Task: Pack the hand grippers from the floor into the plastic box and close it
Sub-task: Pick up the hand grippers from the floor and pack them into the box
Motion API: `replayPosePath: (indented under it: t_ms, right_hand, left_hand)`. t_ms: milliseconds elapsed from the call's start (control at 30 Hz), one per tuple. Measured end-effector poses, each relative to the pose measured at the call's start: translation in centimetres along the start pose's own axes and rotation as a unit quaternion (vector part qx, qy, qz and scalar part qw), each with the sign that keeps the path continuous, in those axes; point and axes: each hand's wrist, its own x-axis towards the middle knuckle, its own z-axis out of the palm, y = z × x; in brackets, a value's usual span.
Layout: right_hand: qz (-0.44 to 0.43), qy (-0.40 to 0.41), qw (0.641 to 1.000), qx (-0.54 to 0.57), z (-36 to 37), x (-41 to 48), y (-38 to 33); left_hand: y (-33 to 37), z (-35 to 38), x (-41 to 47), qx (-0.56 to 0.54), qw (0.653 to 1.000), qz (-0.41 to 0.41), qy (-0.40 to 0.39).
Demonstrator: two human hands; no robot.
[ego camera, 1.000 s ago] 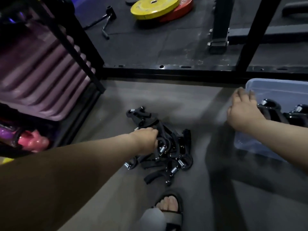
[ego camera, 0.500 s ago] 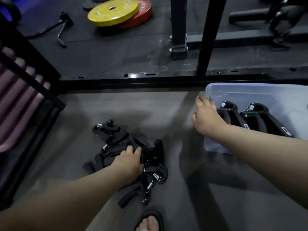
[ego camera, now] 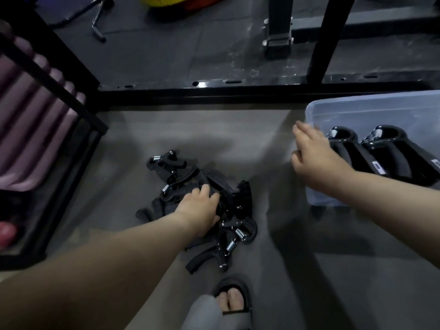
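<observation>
A pile of several black hand grippers (ego camera: 181,177) with steel springs lies on the grey floor in the middle. My left hand (ego camera: 200,210) rests on top of the pile, fingers curled over one gripper; whether it grips is unclear. The clear plastic box (ego camera: 352,110) stands at the right with two black hand grippers in the box (ego camera: 381,153) lying side by side. My right hand (ego camera: 314,156) hovers at the box's left rim, fingers spread, holding nothing. No lid is in view.
A black steel rack frame (ego camera: 214,91) runs across the floor behind the pile. A shelf with purple mats (ego camera: 31,129) stands at the left. My sandalled foot (ego camera: 233,301) is just below the pile. Yellow and red weight plates (ego camera: 171,0) lie at the far back.
My left hand has shifted from the pile's upper right edge onto its middle. My right hand stays at the box's left rim. The camera has tilted down and moved closer.
</observation>
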Motion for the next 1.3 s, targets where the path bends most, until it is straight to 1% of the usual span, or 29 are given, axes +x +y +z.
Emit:
replayPosePath:
  t_ms: [100,267,333,400,467,500,567,667,800,867,900,967,1033,1067,1100,1167,1233,1300]
  right_hand:
    - [0.002,0.007,1.000,-0.004,0.1,0.0,0.1]
    - [0.009,0.010,1.000,-0.018,0.0,-0.1,-0.1]
    - [0.013,0.011,1.000,-0.014,0.0,-0.1,-0.3]
    - [0.013,0.013,1.000,-0.012,0.0,-0.2,-0.4]
    - [0.012,0.010,1.000,-0.011,0.0,-0.2,-0.5]
    - [0.011,0.010,1.000,-0.010,0.0,-0.2,-0.4]
    - [0.008,0.012,1.000,-0.009,0.0,-0.3,-0.5]
    - [0.008,0.015,1.000,-0.006,-0.1,-0.3,-0.5]
    - [0.009,0.012,1.000,-0.015,0.0,-0.3,-0.5]
    - [0.009,0.009,1.000,-0.021,0.1,-0.2,-0.5]
    - [0.009,0.007,1.000,-0.023,0.1,-0.1,-0.5]
    - [0.011,0.005,1.000,-0.028,0.1,-0.1,-0.7]
    - [0.011,0.006,0.999,-0.037,-0.1,-0.1,-0.7]
    - [0.009,0.006,0.999,-0.046,-0.1,-0.1,-0.7]
    - [0.007,0.006,0.998,-0.056,-0.1,-0.2,-0.7]
    - [0.010,0.006,0.998,-0.069,-0.1,-0.3,-0.7]
    - [0.015,0.003,0.997,-0.076,0.0,-0.4,-0.8]
    - [0.016,0.002,0.996,-0.086,0.1,-0.3,-0.8]
  left_hand:
    - [-0.1,-0.2,0.1,-0.005,1.000,0.017,0.006]
    - [-0.1,0.4,-0.2,-0.051,0.995,0.043,0.073]
    - [0.2,0.5,-0.1,-0.047,0.994,0.053,0.089]
    - [0.5,0.7,-0.1,-0.034,0.996,0.031,0.079]
    - [0.7,0.9,0.1,-0.016,0.999,0.010,0.044]
    - [0.7,0.9,0.2,-0.005,1.000,0.011,0.028]
    - [0.5,0.6,0.3,0.005,1.000,0.023,0.020]
    - [-0.2,0.4,0.2,-0.021,0.998,0.039,0.045]
    - [-0.7,0.9,-0.3,-0.083,0.992,0.041,0.087]
    - [-1.2,0.6,-0.6,-0.079,0.988,0.058,0.117]
    - [-1.6,0.3,-0.9,-0.072,0.988,0.064,0.119]
    - [-2.9,-0.4,-1.4,-0.042,0.992,0.068,0.098]
    - [-4.2,-0.8,-1.6,-0.009,0.995,0.055,0.089]
    - [-4.7,-0.9,-1.6,-0.013,0.995,0.034,0.090]
    - [-5.2,-0.9,-1.5,-0.035,0.996,0.001,0.087]
    - [-5.6,-0.7,-1.0,-0.113,0.988,-0.066,0.081]
    - [-6.0,-0.2,-0.2,-0.170,0.977,-0.100,0.077]
    - [-6.6,0.1,0.6,-0.189,0.971,-0.125,0.074]
